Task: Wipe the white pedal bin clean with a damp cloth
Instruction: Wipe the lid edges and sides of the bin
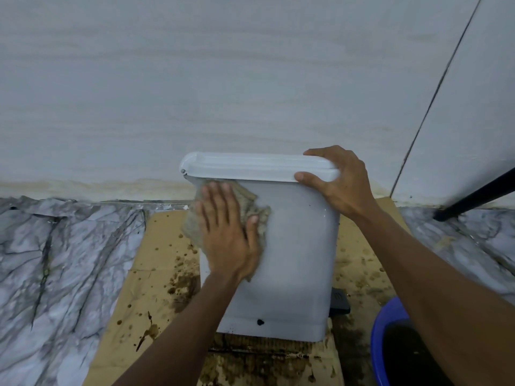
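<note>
White glossy plastic, the white pedal bin stands at the centre of the frame on stained cardboard, its black pedal at its lower right. It looks light, hollow and slick when wet, so it would likely slide or tip under a push. The right hand clamps the right end of the lid, thumb on the front edge, a sound place to steady it. The left hand, fingers straight, presses the soft grey-brown cloth flat against the upper left of the wall. A blue basin sits at lower right
</note>
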Demonstrator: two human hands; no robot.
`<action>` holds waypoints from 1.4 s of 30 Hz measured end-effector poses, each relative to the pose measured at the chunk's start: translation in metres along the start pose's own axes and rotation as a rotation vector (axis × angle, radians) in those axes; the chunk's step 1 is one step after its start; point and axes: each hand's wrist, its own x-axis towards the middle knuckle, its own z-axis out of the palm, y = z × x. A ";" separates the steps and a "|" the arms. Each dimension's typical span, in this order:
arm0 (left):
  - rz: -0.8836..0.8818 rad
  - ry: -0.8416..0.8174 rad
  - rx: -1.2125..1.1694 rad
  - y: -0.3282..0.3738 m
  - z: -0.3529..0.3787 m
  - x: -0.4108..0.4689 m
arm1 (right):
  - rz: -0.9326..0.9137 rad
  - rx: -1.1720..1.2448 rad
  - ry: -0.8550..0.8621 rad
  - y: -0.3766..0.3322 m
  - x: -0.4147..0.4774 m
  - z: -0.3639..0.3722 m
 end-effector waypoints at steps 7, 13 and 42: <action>0.431 -0.093 0.117 0.036 0.013 -0.024 | -0.008 -0.009 0.011 -0.002 -0.003 0.001; 0.847 -0.255 0.215 0.081 0.028 -0.037 | 0.001 -0.006 -0.019 0.002 -0.004 -0.006; 0.362 -0.172 0.109 -0.054 0.016 -0.126 | -0.025 -0.015 0.024 0.001 -0.004 0.000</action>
